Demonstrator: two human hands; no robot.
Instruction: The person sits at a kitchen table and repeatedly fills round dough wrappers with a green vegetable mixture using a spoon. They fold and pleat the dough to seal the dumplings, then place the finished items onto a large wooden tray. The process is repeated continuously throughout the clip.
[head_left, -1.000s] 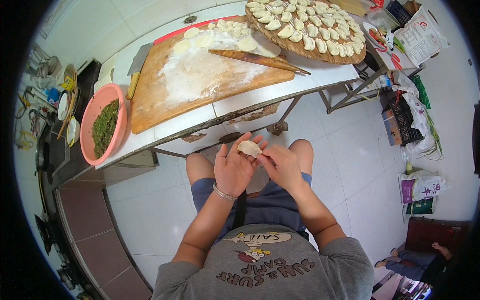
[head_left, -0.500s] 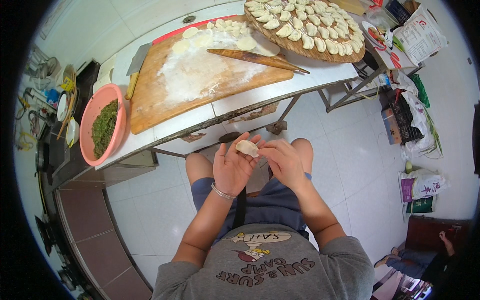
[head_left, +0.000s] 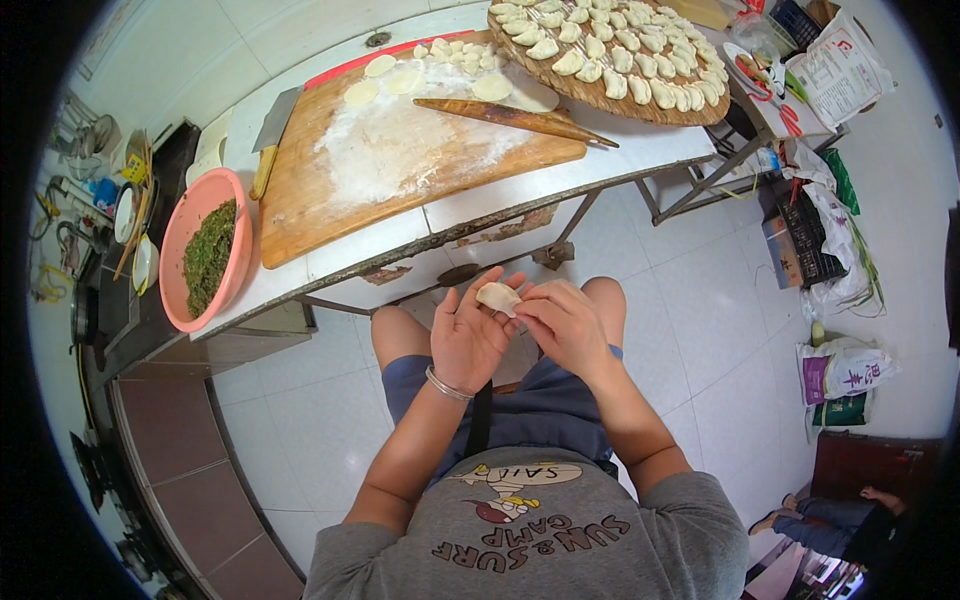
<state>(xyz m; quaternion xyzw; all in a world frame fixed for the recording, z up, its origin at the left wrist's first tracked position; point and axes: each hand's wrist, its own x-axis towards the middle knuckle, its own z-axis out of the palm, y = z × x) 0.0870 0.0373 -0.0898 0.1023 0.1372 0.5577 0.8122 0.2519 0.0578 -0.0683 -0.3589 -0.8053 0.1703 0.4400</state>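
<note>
A folded dumpling (head_left: 497, 297) rests on the fingers of my left hand (head_left: 467, 347), which is cupped palm up above my lap. My right hand (head_left: 568, 328) comes from the right, its thumb and fingertips pinching the dumpling's edge. Beyond my hands, a wooden board (head_left: 300, 215) dusted with flour lies on the white table. Round dough wrappers (head_left: 492, 87) and small dough pieces (head_left: 455, 48) sit toward its far side. A tapered rolling pin (head_left: 510, 118) crosses its right part. To the left stands a pink basin (head_left: 240, 262) of green filling (head_left: 208, 258).
A cleaver (head_left: 272, 140) lies along the board's left edge. At the far right, a round wooden tray (head_left: 560, 88) bears rows of finished dumplings (head_left: 640, 62). The table's front edge (head_left: 430, 240) runs just past my knees. Another person (head_left: 830, 530) is at the lower right.
The dumpling has turned slightly in my left hand and shifted a little to the right. My right fingertips have moved along its edge. The other person's raised arm has come down.
</note>
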